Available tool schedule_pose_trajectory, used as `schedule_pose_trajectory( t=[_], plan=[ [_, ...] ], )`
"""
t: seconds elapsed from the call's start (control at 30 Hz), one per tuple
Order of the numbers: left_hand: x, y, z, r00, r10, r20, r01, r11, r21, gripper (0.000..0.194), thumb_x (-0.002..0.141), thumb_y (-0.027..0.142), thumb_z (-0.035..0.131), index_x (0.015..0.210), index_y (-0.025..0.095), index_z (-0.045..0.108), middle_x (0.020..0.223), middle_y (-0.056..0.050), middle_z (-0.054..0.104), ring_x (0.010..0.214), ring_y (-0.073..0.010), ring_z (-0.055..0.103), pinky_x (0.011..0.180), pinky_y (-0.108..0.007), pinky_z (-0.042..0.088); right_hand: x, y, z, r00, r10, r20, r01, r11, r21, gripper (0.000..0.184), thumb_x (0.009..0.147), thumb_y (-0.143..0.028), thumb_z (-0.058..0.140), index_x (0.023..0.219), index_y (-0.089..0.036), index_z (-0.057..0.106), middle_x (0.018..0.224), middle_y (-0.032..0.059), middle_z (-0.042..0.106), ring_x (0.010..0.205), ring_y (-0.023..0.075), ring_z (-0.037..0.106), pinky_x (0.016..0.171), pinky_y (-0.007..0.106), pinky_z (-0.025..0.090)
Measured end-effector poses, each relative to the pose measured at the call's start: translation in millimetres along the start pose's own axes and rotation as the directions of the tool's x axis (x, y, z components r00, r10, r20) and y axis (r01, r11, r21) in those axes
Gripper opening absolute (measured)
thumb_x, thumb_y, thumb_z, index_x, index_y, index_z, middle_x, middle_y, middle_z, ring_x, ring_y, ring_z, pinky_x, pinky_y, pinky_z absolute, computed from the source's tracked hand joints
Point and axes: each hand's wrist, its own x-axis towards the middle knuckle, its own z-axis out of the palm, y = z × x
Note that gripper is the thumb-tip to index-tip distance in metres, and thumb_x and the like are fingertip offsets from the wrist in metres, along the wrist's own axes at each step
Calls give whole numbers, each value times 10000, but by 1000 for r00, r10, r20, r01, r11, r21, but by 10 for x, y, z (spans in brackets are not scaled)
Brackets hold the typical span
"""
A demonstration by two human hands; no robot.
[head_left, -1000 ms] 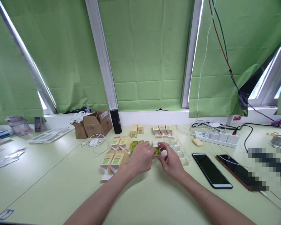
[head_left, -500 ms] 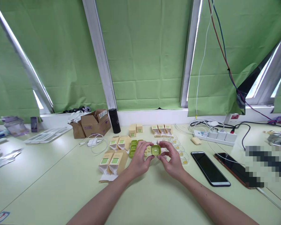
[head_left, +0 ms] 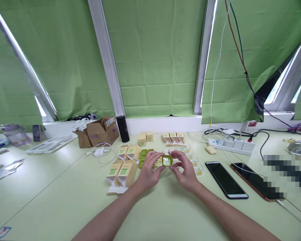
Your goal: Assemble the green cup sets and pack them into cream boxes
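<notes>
My left hand (head_left: 152, 169) and my right hand (head_left: 185, 170) grip a small green square case (head_left: 167, 160) from its two sides, fingers bent around its edges. Pale, shiny patches show inside the case; I cannot tell whether they are contents or reflections. Other green cases (head_left: 141, 163) lie just beyond my left hand, partly hidden by it. Past my right hand lie several clear plastic pieces with yellow spots (head_left: 198, 170). Tan cartons with green labels (head_left: 126, 172) stand left of my left hand, some with flaps out.
Small tan boxes (head_left: 142, 139) and open cartons (head_left: 174, 139) stand farther back. A black cylinder (head_left: 122, 129) is beside a brown cardboard box (head_left: 102, 132). Two phones (head_left: 226, 180), a power strip (head_left: 230, 147) and loose cables lie at the right.
The inside of the green case now looks paler and shinier, where it was plain green with a small white mark. Both hands keep their grip and have hardly moved.
</notes>
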Motion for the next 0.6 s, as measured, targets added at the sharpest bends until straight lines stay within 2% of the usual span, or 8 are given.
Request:
schedule_pose_trajectory(
  t=[0.13,0.4,0.6],
  plan=[
    [-4,-17,9,998,-54,-12,54,998,-41,400,899,209,756,1294,254,702,1168,-115,721,1144,-298,578,862,-423,555,2,-9,-5,1000,-12,11,12,1000,-22,455,898,-182,642,1330,-287,546,1286,109,641,1158,280,662,771,382,669],
    [27,-10,6,987,-157,-34,153,983,-99,335,894,288,770,1223,226,763,1107,-114,731,1019,-250,650,814,-371,580,-14,81,-1,998,-41,44,45,995,-93,518,924,-181,627,1411,-293,495,1332,116,632,1165,280,673,761,378,675],
    [54,23,10,959,-280,-52,270,952,-144,272,885,394,757,1067,200,811,1026,-100,769,887,-220,706,779,-338,594,-32,148,-4,988,-110,107,131,969,-211,566,976,-185,582,1505,-323,435,1392,122,617,1149,285,682,754,387,660]
  ],
)
